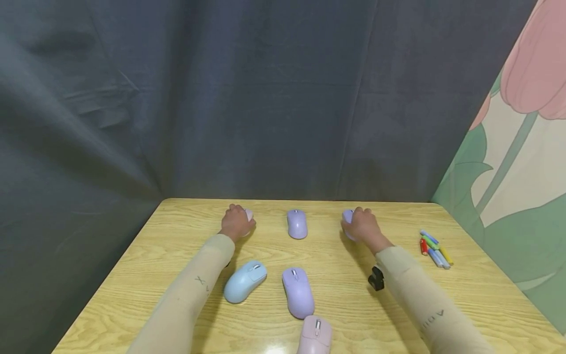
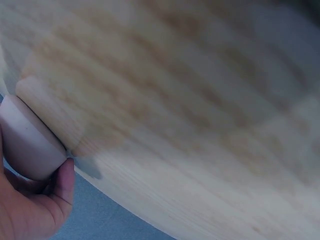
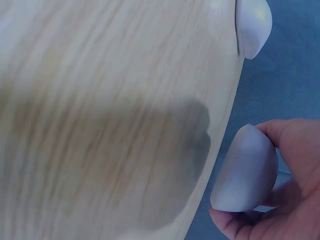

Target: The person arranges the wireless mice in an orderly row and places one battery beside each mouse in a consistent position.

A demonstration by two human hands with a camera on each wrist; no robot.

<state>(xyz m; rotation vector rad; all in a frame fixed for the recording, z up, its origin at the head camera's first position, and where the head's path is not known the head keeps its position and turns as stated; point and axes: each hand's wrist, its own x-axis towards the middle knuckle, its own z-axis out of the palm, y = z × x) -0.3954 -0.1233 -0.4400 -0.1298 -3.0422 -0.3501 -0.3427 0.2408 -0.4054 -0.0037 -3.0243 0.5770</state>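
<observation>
I've got a pale pinkish mouse [image 1: 249, 215] gripped, base down, L of the rear ctr purple mouse [image 1: 297, 224]; lilac mouse [image 1: 347, 216] gripped R of it, slightly raised.

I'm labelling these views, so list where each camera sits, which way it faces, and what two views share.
Head: on the head, facing forward and down at the table and dark curtain; left hand, right hand and sleeves show.
Left wrist: on that wrist, facing a gripped pale mouse; part of the left hand shows.
Right wrist: on that wrist, facing a gripped purple mouse and a second mouse; part of the right hand shows.
Head and right wrist views share the right hand and purple mouse.
</observation>
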